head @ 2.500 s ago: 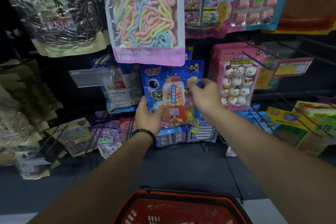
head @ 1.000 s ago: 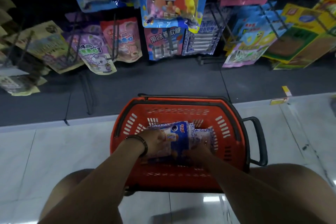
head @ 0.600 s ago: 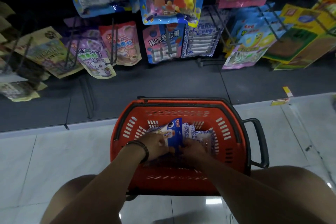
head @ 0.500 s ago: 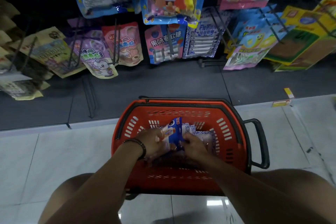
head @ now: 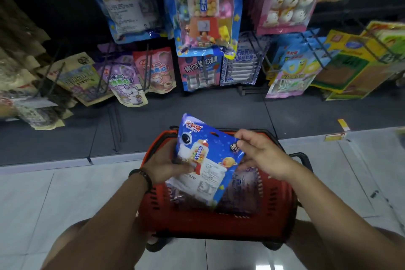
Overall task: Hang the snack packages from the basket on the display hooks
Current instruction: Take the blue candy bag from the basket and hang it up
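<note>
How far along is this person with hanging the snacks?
One blue gumball-machine pack already hangs. A matching blue pack is held by left hand and right hand above the red basket, not yet hung. At least one spare pack shows dimly in the basket.

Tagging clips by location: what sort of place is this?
Probably a shop's snack aisle: candy packages hang on wire hooks; a red shopping basket sits below the blue package that the left hand and right hand hold.
</note>
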Demonstrator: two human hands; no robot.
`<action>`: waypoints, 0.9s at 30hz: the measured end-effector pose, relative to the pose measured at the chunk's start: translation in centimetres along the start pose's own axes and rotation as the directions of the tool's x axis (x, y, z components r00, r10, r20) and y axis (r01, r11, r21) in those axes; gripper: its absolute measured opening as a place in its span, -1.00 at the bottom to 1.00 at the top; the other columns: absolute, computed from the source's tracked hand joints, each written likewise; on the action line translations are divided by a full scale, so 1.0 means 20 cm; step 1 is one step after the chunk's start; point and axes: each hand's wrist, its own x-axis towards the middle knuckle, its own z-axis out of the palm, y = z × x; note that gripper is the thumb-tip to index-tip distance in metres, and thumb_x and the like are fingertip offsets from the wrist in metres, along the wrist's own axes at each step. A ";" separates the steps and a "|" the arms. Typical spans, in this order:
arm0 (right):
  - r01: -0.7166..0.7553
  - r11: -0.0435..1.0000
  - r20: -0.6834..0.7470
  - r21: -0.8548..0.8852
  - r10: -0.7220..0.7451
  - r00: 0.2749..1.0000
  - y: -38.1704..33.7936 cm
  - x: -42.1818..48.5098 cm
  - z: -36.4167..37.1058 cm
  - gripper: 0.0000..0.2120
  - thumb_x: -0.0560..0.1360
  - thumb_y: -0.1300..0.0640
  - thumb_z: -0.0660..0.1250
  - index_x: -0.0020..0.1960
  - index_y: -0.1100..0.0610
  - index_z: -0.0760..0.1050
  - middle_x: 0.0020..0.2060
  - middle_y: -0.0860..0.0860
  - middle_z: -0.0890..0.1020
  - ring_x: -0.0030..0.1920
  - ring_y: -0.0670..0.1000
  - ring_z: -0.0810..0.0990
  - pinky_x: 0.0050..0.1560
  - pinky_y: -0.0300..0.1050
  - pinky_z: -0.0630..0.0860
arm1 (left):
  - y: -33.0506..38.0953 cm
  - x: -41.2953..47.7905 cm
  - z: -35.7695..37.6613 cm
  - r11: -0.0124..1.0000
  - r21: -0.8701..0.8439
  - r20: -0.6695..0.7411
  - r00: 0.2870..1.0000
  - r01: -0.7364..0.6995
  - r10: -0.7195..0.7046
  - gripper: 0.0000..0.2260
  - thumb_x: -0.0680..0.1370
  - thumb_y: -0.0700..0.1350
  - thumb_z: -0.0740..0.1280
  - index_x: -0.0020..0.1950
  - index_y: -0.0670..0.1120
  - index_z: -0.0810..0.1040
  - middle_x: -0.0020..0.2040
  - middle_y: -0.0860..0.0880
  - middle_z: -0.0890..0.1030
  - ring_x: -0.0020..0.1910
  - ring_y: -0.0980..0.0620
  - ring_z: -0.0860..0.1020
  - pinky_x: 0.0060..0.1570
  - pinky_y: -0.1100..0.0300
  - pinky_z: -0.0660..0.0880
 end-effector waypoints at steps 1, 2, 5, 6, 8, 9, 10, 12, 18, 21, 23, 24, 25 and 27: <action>0.012 0.999 -0.032 0.042 -0.011 0.999 -0.02 -0.01 -0.01 -0.81 0.77 0.20 0.14 0.02 0.11 0.47 -0.12 0.15 0.66 -0.15 0.15 0.74 -0.20 0.03 0.73 | 0.01 0.00 0.00 0.998 -0.052 -0.028 0.999 -0.025 0.024 -0.55 0.45 -0.43 0.53 0.24 -0.08 0.55 0.10 0.08 0.76 0.10 0.09 0.72 0.09 0.16 0.66; 0.021 0.996 -0.080 0.081 -0.014 0.997 -0.03 0.00 -0.01 -0.81 0.77 0.20 0.14 0.02 0.11 0.48 -0.16 0.13 0.65 -0.21 0.14 0.74 -0.26 0.01 0.72 | 0.00 0.00 0.00 0.995 -0.094 -0.057 0.998 -0.035 0.030 -0.57 0.46 -0.39 0.54 0.27 -0.13 0.56 0.16 0.03 0.75 0.15 0.01 0.72 0.16 0.07 0.66; 0.057 0.981 -0.279 0.187 -0.003 0.960 -0.04 0.04 -0.01 -0.84 0.75 0.17 0.21 0.03 0.11 0.53 -0.15 0.12 0.69 -0.25 0.07 0.74 -0.28 -0.02 0.71 | 0.02 0.01 0.03 0.980 -0.196 -0.131 0.991 -0.044 0.018 -0.64 0.51 -0.34 0.50 0.29 -0.18 0.59 0.17 -0.05 0.75 0.16 -0.06 0.72 0.15 0.09 0.67; 0.063 0.973 -0.306 0.220 0.007 0.952 -0.04 0.06 -0.01 -0.87 0.73 0.15 0.25 0.06 0.12 0.55 -0.10 0.15 0.72 -0.19 0.10 0.76 -0.22 -0.01 0.71 | 0.03 0.01 0.04 0.979 -0.195 -0.152 0.988 -0.059 0.029 -0.64 0.52 -0.31 0.50 0.30 -0.16 0.59 0.18 -0.04 0.75 0.16 -0.05 0.72 0.13 0.11 0.67; 0.053 0.965 -0.259 0.256 0.016 0.966 -0.05 0.08 -0.02 -0.90 0.69 0.14 0.34 0.15 0.15 0.59 0.01 0.17 0.77 -0.03 0.17 0.79 -0.10 0.02 0.72 | 0.04 0.01 0.06 0.968 -0.241 -0.184 0.983 -0.072 0.027 -0.62 0.50 -0.24 0.52 0.30 -0.14 0.58 0.18 -0.04 0.75 0.15 -0.06 0.72 0.13 0.06 0.67; 0.041 0.970 -0.223 0.239 0.014 0.975 -0.04 0.09 -0.02 -0.87 0.66 0.17 0.38 0.19 0.16 0.61 0.05 0.15 0.78 0.03 0.17 0.79 -0.08 0.01 0.72 | 0.06 0.01 0.07 0.960 -0.270 -0.199 0.980 -0.072 0.018 -0.62 0.49 -0.22 0.53 0.29 -0.13 0.59 0.17 -0.04 0.75 0.14 -0.07 0.73 0.12 0.03 0.68; 0.029 0.977 -0.200 0.212 0.015 0.980 -0.04 0.09 -0.02 -0.85 0.64 0.19 0.42 0.20 0.16 0.62 0.06 0.13 0.78 0.05 0.16 0.79 -0.09 -0.02 0.70 | 0.07 0.01 0.08 0.954 -0.290 -0.210 0.978 -0.073 0.011 -0.64 0.49 -0.22 0.52 0.27 -0.13 0.59 0.16 -0.04 0.75 0.12 -0.08 0.73 0.11 0.03 0.69; 0.017 0.983 -0.223 0.184 0.025 0.974 -0.03 0.10 -0.01 -0.85 0.60 0.22 0.46 0.17 0.15 0.65 0.03 0.12 0.79 0.05 0.15 0.79 -0.16 -0.07 0.67 | 0.09 0.01 0.10 0.945 -0.319 -0.228 0.974 -0.075 0.000 -0.69 0.51 -0.26 0.51 0.24 -0.13 0.61 0.12 -0.03 0.77 0.10 -0.09 0.74 0.03 0.11 0.70; 0.099 0.986 -0.347 0.131 -0.048 0.936 -0.01 0.17 0.00 -0.86 0.56 0.27 0.50 0.12 0.17 0.67 -0.01 0.08 0.80 0.03 0.12 0.80 0.03 0.07 0.70 | 0.09 0.00 0.18 0.973 0.217 -0.578 0.792 -0.082 0.196 -0.33 0.31 0.10 0.68 0.29 0.12 0.40 0.26 0.12 0.43 0.17 0.15 0.52 0.17 0.29 0.47; 0.131 0.988 -0.445 0.081 -0.082 0.892 0.01 0.18 0.09 -0.89 0.56 0.18 0.52 0.08 0.10 0.71 -0.04 0.12 0.79 -0.02 0.15 0.79 0.06 0.26 0.71 | 0.07 -0.01 0.27 0.920 0.345 -0.405 0.854 -0.189 0.327 -0.27 0.26 0.24 0.60 0.35 0.18 0.40 0.35 0.11 0.36 0.32 0.15 0.40 0.29 0.38 0.36; 0.164 0.984 -0.495 0.075 -0.106 0.863 0.02 0.17 0.20 -0.88 0.57 0.05 0.51 0.06 0.06 0.71 -0.06 0.16 0.78 -0.03 0.24 0.77 0.04 0.34 0.68 | 0.06 -0.01 0.35 0.912 0.365 -0.321 0.894 -0.189 0.314 -0.07 0.22 0.30 0.58 0.50 0.08 0.33 0.42 0.10 0.29 0.40 0.13 0.31 0.39 0.28 0.32; 0.181 0.981 -0.506 0.068 -0.123 0.854 0.03 0.16 0.26 -0.82 0.56 -0.03 0.50 0.06 0.06 0.71 -0.08 0.17 0.77 -0.03 0.27 0.75 0.02 0.36 0.67 | 0.05 -0.01 0.38 0.907 0.380 -0.302 0.902 -0.183 0.309 -0.02 0.22 0.30 0.57 0.53 0.03 0.28 0.43 0.10 0.27 0.40 0.12 0.28 0.39 0.24 0.32; 0.188 0.981 -0.504 0.049 -0.138 0.853 0.03 0.15 0.31 -0.78 0.55 -0.08 0.50 0.04 0.08 0.70 -0.10 0.15 0.77 -0.05 0.27 0.75 0.00 0.36 0.66 | 0.05 0.00 0.40 0.908 0.375 -0.297 0.904 -0.185 0.307 -0.05 0.24 0.27 0.55 0.54 0.00 0.27 0.42 0.10 0.29 0.38 0.11 0.30 0.36 0.20 0.35; 0.202 0.978 -0.462 0.048 -0.157 0.873 0.01 0.12 0.39 -0.82 0.55 -0.04 0.52 0.01 0.07 0.70 -0.13 0.06 0.78 -0.09 0.15 0.77 0.02 0.26 0.69 | 0.04 0.03 0.39 0.944 0.262 -0.327 0.902 -0.199 0.281 -0.28 0.35 0.16 0.52 0.46 0.05 0.37 0.31 0.10 0.43 0.30 0.09 0.45 0.26 0.10 0.50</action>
